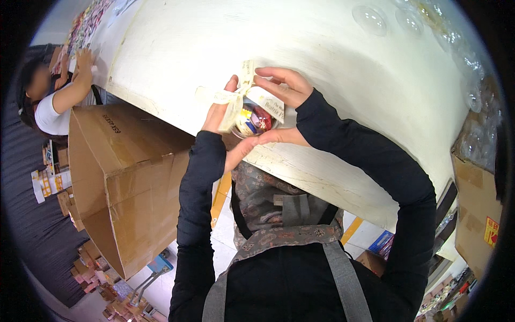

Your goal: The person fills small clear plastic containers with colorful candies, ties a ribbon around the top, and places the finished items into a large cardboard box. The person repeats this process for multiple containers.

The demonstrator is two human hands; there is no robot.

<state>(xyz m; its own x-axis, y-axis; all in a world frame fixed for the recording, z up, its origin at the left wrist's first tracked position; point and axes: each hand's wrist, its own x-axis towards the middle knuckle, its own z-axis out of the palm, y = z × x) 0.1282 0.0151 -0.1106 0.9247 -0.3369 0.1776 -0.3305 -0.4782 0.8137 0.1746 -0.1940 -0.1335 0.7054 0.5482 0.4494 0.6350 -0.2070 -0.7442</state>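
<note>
Left hand (215,115) and right hand (298,96), fingers half-curled, cup 1 ribboned clear ball (256,120) above the white table's near edge.

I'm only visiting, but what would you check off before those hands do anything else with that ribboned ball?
1. Clear plastic ball steadied: ok; the left fingers lie along its left side.
2. Right fingers gripping the printed cream ribbon: cannot tell; they are close beside it.
3. Ball filled: ok; colourful wrapped pieces show inside.
4. Ball's seam fully closed: cannot tell; ribbon and hands hide much of it.
5. Loose clear plastic domes out of the way: ok; they lie at the far right of the white table.
</note>
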